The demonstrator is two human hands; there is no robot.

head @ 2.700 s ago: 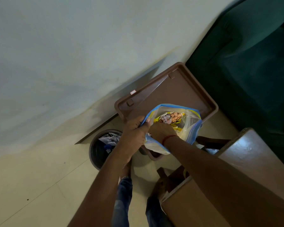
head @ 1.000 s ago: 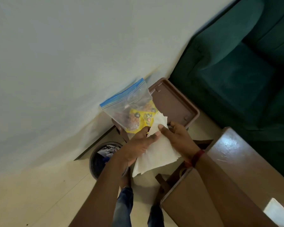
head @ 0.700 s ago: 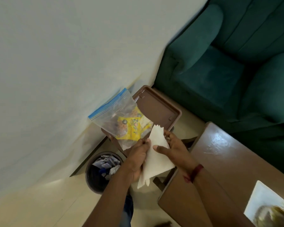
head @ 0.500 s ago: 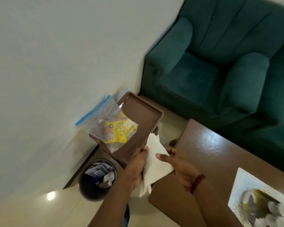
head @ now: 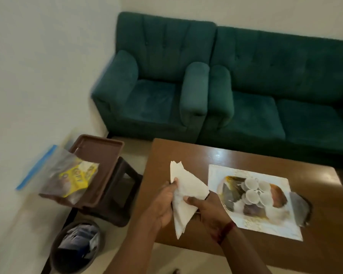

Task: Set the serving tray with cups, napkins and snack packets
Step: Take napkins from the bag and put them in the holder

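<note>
Both my hands hold a stack of white paper napkins [head: 186, 192] over the left end of the wooden table [head: 188, 155]. My left hand [head: 164, 202] grips the stack's left edge, and my right hand [head: 208, 208] pinches its lower right side. To the right lies a printed serving tray [head: 265, 226] with several small white cups [head: 255, 190] clustered on it. At the left, a clear zip bag with yellow snack packets [head: 67, 175] rests on a brown tray [head: 101, 153].
The brown tray sits on a dark stool [head: 121, 196] beside the wall. A round waste bin [head: 75, 246] with rubbish stands on the floor below it. A green armchair [head: 154, 95] and green sofa [head: 285, 91] stand behind the table.
My hands carried the napkins from beside the brown tray rightward over the wooden table. The view swung right and up, bringing the serving tray with cups into sight. The bag stayed on the brown tray.
</note>
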